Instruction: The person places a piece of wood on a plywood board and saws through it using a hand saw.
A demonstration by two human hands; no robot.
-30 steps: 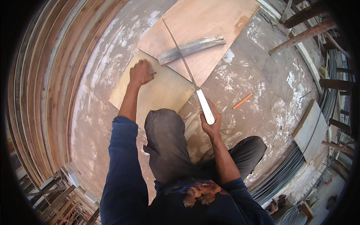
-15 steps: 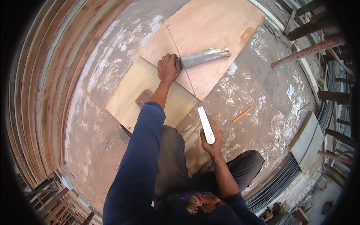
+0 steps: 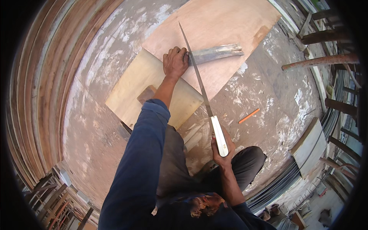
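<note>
My left hand is closed round the near end of a grey, weathered length of wood, which lies slanted across a pinkish plywood sheet. In my right hand is a handsaw, held by its white handle near my right knee. The long, narrow blade points away from me and passes over the wood just right of my left fingers. Whether its teeth touch the wood, I cannot tell. A paler plywood piece lies beneath my left forearm, with a small brown wood block on it.
An orange pencil-like stick lies on the stained floor, right of the saw. Long stacked boards line the left side. Bundled dark rods, a pale board and timber posts stand or lie along the right.
The saw handle has moved back toward my right knee, and more of the blade's width shows. My left hand keeps its hold on the wood. The view has shifted slightly.
</note>
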